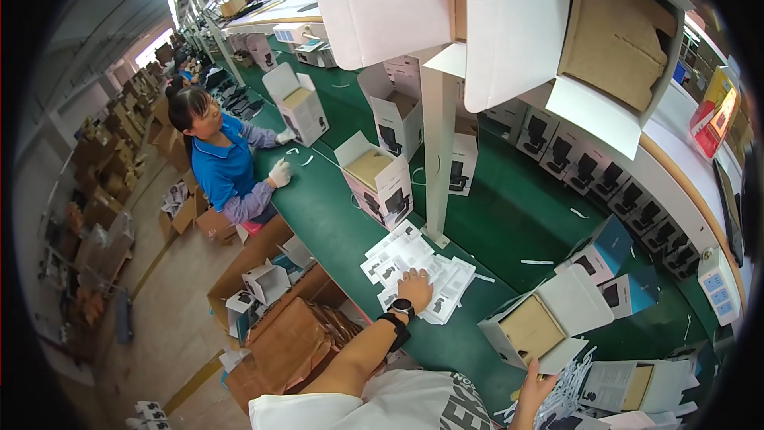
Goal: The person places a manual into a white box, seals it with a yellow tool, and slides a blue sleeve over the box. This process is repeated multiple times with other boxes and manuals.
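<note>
My left hand (415,290), with a dark watch on its wrist, lies on a spread of printed leaflets (396,253). Its fingers are stretched over the sheets. At the near right, my right hand (538,390) grips the near edge of an open white box (578,302); part of its fingers is hidden. A brown cardboard insert (532,328) sits inside that box. Shredded white paper strips (567,386) lie beside my right hand.
A metal post (438,151) rises from the green bench (350,231). Open boxes (374,179) stand beyond the leaflets; more boxes (613,183) line the right. A co-worker in blue (223,159) works at the left edge. A large carton (294,342) stands below the bench.
</note>
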`<state>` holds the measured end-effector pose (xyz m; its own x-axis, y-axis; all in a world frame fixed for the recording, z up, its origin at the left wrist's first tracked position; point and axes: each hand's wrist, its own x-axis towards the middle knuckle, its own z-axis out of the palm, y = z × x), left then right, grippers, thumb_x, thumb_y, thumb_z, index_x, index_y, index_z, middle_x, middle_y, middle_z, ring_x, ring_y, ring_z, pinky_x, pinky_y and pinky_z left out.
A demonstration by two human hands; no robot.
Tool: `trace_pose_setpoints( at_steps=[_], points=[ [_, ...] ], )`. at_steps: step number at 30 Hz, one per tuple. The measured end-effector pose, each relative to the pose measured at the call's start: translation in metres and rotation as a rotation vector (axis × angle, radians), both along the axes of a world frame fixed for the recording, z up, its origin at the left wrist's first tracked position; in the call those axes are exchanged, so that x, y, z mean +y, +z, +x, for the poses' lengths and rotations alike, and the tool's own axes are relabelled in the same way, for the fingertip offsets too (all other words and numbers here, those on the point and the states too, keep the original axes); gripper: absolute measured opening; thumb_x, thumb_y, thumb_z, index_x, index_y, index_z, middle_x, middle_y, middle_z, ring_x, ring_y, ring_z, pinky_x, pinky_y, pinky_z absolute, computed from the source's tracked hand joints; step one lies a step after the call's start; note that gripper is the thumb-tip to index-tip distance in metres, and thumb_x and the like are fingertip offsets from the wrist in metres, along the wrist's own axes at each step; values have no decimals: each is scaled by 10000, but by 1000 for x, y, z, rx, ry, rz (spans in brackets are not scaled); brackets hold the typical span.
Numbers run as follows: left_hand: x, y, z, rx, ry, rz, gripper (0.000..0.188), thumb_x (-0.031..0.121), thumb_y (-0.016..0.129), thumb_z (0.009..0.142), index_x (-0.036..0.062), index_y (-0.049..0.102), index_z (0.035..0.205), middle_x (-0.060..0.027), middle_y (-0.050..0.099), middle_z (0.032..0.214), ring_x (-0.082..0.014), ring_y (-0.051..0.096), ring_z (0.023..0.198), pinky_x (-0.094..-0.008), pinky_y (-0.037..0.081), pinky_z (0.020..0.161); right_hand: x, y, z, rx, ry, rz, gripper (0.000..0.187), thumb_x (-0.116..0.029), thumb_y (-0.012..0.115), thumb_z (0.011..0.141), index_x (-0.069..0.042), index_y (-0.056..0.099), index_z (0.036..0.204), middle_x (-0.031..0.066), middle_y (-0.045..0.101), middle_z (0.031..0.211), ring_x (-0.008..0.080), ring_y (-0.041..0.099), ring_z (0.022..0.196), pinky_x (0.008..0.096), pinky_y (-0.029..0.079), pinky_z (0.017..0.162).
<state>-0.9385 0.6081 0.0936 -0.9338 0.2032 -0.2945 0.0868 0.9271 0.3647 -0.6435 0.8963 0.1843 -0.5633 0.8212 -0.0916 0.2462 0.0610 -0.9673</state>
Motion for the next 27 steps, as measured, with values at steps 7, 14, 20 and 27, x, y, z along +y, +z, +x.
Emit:
trace_pose_setpoints(
  at_steps=[7,14,20,27],
  points=[
    [-22,-8,-22,188,-194,-117,471,217,514,1046,-2,522,1464,-232,551,1498,-392,595,1273,-618,461,1040,-31,33,37,-30,75,-371,405,-91,700,981,-49,550,1355,67,684,1134,87,557,740,243,470,615],
    [38,210,35,-184,-46,1618,815,82,507,964,102,93,1666,-206,571,1339,-312,625,1193,-522,497,1064,-58,-16,61,68,24,-816,210,-96,571,1055,-36,618,1251,92,685,991,130,573,732,276,475,641],
    [122,244,44,43,-693,1845,667,-4,512,842,54,397,1496,-243,535,1375,-354,612,1204,-456,495,1062,-45,-11,55,42,21,-749,211,-81,528,1062,-24,621,1243,89,685,982,130,567,720,277,473,635],
    [133,245,10,524,-973,1151,336,-52,534,728,-4,647,1041,-234,518,1347,-383,627,1065,-423,534,916,-38,-15,66,72,-62,-717,217,-69,522,1068,-26,629,1251,74,696,999,96,551,719,250,461,638]
  ],
)
